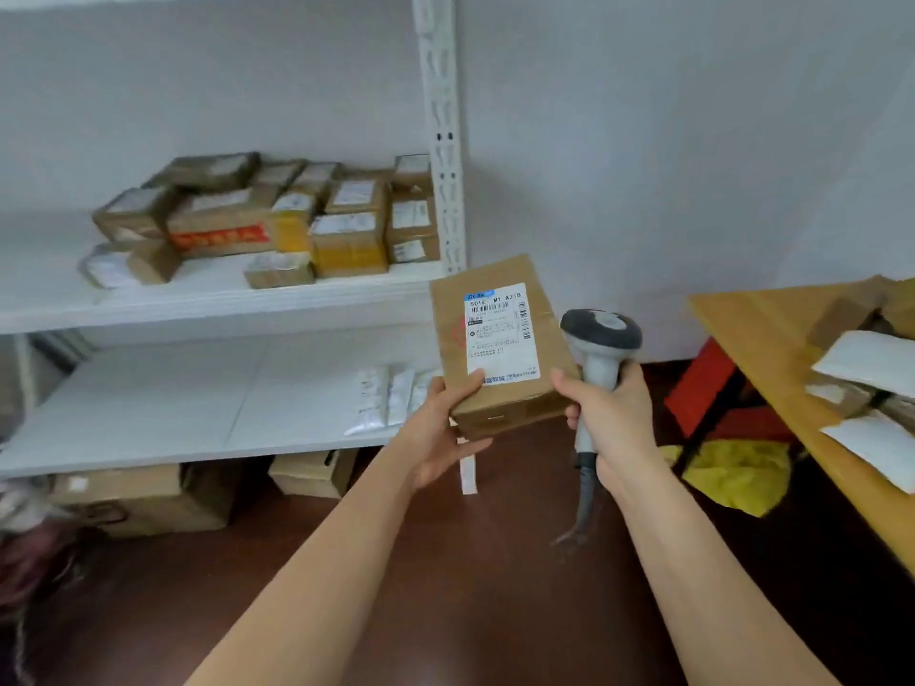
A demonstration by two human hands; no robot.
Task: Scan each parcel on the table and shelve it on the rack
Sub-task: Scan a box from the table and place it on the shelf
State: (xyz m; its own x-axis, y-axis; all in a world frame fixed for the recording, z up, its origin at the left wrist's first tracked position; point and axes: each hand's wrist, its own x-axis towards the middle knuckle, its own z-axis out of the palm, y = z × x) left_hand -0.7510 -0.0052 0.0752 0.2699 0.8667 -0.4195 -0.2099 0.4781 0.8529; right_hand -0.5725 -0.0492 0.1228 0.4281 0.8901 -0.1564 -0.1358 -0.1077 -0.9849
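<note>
My left hand (445,433) grips the near left corner of a brown cardboard parcel (448,309) with a white shipping label facing up, held in the air in front of the rack. My right hand (611,413) grips the handle of a grey barcode scanner (600,334), whose head sits just right of the parcel; its thumb touches the parcel's right edge. The white rack (213,299) stands at the left, its upper shelf carrying several brown parcels (277,220). The wooden table (757,329) at the right holds more parcels and white mailer bags (871,363).
White mailer bags (386,398) lie on the rack's lower shelf. Cardboard boxes (148,497) sit on the floor under the rack. A red stool (703,383) and a yellow bag (737,477) are under the table. The floor between is dark brown.
</note>
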